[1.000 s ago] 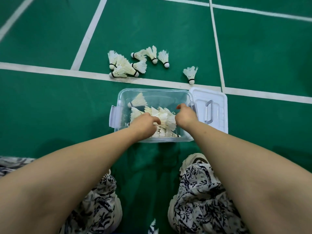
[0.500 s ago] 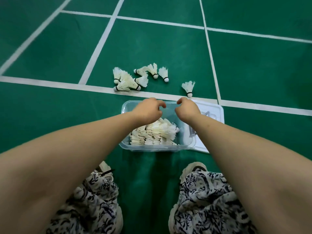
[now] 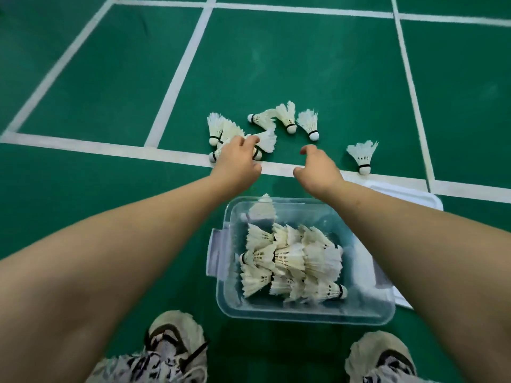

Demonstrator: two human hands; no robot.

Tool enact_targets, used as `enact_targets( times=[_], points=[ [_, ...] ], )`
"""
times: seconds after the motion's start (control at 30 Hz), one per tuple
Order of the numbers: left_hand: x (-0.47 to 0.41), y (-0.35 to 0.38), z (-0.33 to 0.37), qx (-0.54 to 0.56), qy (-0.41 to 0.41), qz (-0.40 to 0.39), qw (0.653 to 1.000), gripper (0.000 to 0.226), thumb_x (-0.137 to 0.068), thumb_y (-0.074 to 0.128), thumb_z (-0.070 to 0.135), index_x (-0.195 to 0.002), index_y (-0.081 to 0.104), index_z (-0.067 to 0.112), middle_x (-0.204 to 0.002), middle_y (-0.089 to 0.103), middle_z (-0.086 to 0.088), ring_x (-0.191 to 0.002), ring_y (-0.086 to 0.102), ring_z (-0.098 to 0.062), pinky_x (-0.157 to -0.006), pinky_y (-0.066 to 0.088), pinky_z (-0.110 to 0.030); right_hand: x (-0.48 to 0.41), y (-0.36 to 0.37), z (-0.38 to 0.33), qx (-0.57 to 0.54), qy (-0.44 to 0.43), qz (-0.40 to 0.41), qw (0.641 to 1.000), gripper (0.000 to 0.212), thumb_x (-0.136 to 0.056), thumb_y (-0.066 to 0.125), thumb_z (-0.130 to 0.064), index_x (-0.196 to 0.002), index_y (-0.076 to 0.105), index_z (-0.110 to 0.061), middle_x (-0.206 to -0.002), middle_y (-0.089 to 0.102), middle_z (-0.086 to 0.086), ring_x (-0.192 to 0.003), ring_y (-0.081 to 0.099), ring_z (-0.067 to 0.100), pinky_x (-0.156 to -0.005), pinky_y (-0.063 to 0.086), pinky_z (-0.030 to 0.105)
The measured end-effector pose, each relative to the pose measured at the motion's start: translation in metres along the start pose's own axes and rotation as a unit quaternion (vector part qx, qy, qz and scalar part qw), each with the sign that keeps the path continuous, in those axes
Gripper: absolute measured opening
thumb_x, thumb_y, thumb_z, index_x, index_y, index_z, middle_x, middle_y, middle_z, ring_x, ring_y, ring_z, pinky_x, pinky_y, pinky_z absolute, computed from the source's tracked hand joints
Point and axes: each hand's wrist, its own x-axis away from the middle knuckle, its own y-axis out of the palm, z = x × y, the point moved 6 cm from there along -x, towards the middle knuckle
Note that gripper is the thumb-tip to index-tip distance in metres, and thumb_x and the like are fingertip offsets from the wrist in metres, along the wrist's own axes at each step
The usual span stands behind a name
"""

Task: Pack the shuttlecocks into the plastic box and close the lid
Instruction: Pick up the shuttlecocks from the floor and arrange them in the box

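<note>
A clear plastic box [image 3: 304,315] sits on the green floor between my feet, with several white shuttlecocks [image 3: 293,261] piled inside. Its white lid [image 3: 409,196] lies flat to the right of the box, partly under my right arm. Beyond the box, several loose shuttlecocks [image 3: 287,117] lie near a white court line, and one more [image 3: 362,154] stands apart to the right. My left hand [image 3: 237,161] rests on the left cluster [image 3: 218,128], fingers curling over it; whether it grips any is unclear. My right hand [image 3: 318,167] hovers open and holds nothing.
White court lines [image 3: 177,78] cross the green floor. My two shoes [image 3: 177,344] stand at the bottom, either side of the near edge of the box, below patterned trouser legs.
Both hands have left the box and reached forward past its far rim to the loose shuttlecocks. The view has tilted, so the box now appears lower in the frame.
</note>
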Motion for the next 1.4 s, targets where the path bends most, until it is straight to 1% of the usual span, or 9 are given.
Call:
enact_targets(
  times=[0.13, 0.27, 0.43, 0.53, 0.73, 0.93, 1.13, 1.23, 1.4],
  points=[
    [-0.045, 0.02, -0.056, -0.062, -0.061, -0.031, 0.996, 0.077, -0.083, 0.061, 0.036, -0.146, 0.016, 0.033, -0.147, 0.023, -0.012, -0.13, 0.031, -0.036, -0.104, 0.037, -0.049, -0.029, 0.026, -0.006, 0.003, -0.025, -0.032, 0.999, 0.049, -0.09, 0.049, -0.019, -0.137, 0.035, -0.014, -0.137, 0.045, 0.014, -0.119, 0.049, 0.031, -0.095, 0.041, 0.036],
    [-0.086, 0.04, -0.086, -0.109, -0.061, -0.071, 0.99, 0.102, -0.074, 0.073, 0.045, -0.146, 0.001, 0.041, -0.157, 0.002, -0.009, -0.141, 0.014, -0.035, -0.108, 0.031, -0.057, -0.044, 0.048, -0.011, 0.04, -0.073, -0.071, 0.994, 0.051, -0.089, 0.049, -0.019, -0.137, 0.035, -0.015, -0.137, 0.042, 0.013, -0.121, 0.048, 0.029, -0.099, 0.039, 0.037],
    [-0.121, 0.056, -0.078, -0.135, -0.007, -0.109, 0.985, 0.111, -0.07, 0.078, 0.039, -0.148, -0.001, 0.037, -0.158, -0.007, -0.012, -0.138, 0.029, -0.037, -0.109, 0.034, -0.043, -0.049, 0.069, -0.035, 0.068, -0.144, -0.102, 0.982, 0.052, -0.089, 0.05, -0.022, -0.138, 0.033, -0.014, -0.135, 0.04, 0.013, -0.122, 0.045, 0.032, -0.098, 0.038, 0.038],
    [-0.129, 0.056, -0.078, -0.146, -0.007, -0.092, 0.985, 0.105, -0.07, 0.076, 0.043, -0.148, 0.007, 0.034, -0.158, -0.004, -0.012, -0.132, 0.039, -0.04, -0.106, 0.036, -0.042, -0.055, 0.078, -0.04, 0.06, -0.144, -0.104, 0.982, 0.052, -0.089, 0.05, -0.023, -0.138, 0.033, -0.014, -0.135, 0.04, 0.013, -0.123, 0.044, 0.033, -0.098, 0.038, 0.04],
    [-0.129, 0.048, -0.078, -0.192, -0.024, -0.074, 0.978, 0.079, -0.07, 0.074, 0.047, -0.136, 0.038, 0.021, -0.154, 0.009, -0.012, -0.112, 0.055, -0.04, -0.093, 0.046, -0.041, -0.067, 0.08, -0.02, 0.03, -0.084, -0.108, 0.99, 0.05, -0.089, 0.048, -0.024, -0.137, 0.034, -0.015, -0.135, 0.04, 0.013, -0.123, 0.044, 0.032, -0.101, 0.037, 0.039],
    [-0.125, 0.043, -0.062, -0.287, 0.033, -0.066, 0.955, 0.069, -0.074, 0.069, 0.049, -0.123, 0.044, 0.007, -0.138, 0.028, -0.018, -0.094, 0.06, -0.038, -0.075, 0.049, -0.04, -0.069, 0.072, -0.011, 0.01, -0.064, -0.103, 0.993, 0.05, -0.089, 0.049, -0.025, -0.136, 0.035, -0.013, -0.134, 0.041, 0.014, -0.12, 0.047, 0.03, -0.1, 0.038, 0.036],
    [-0.131, 0.044, -0.065, -0.32, 0.058, -0.139, 0.935, 0.083, -0.066, 0.074, 0.055, -0.128, 0.042, 0.01, -0.146, 0.02, -0.016, -0.109, 0.055, -0.039, -0.086, 0.049, -0.041, -0.07, 0.073, 0.0, 0.009, -0.042, -0.11, 0.993, 0.047, -0.091, 0.049, -0.025, -0.135, 0.037, -0.015, -0.135, 0.042, 0.012, -0.119, 0.049, 0.028, -0.097, 0.039, 0.035],
    [-0.13, 0.049, -0.066, -0.33, 0.069, -0.193, 0.921, 0.085, -0.064, 0.074, 0.057, -0.127, 0.045, 0.01, -0.133, 0.034, -0.014, -0.108, 0.054, -0.033, -0.086, 0.051, -0.041, -0.071, 0.076, 0.002, 0.013, -0.039, -0.112, 0.993, 0.046, -0.09, 0.049, -0.024, -0.134, 0.039, -0.015, -0.134, 0.045, 0.013, -0.119, 0.049, 0.028, -0.096, 0.04, 0.034],
    [-0.12, 0.05, -0.056, -0.31, 0.091, -0.173, 0.93, 0.076, -0.07, 0.07, 0.054, -0.122, 0.048, 0.004, -0.12, 0.041, -0.014, -0.101, 0.055, -0.03, -0.083, 0.047, -0.038, -0.072, 0.075, 0.004, 0.013, -0.031, -0.114, 0.993, 0.046, -0.09, 0.049, -0.024, -0.134, 0.04, -0.014, -0.134, 0.047, 0.012, -0.118, 0.05, 0.029, -0.094, 0.041, 0.034]
  ],
)
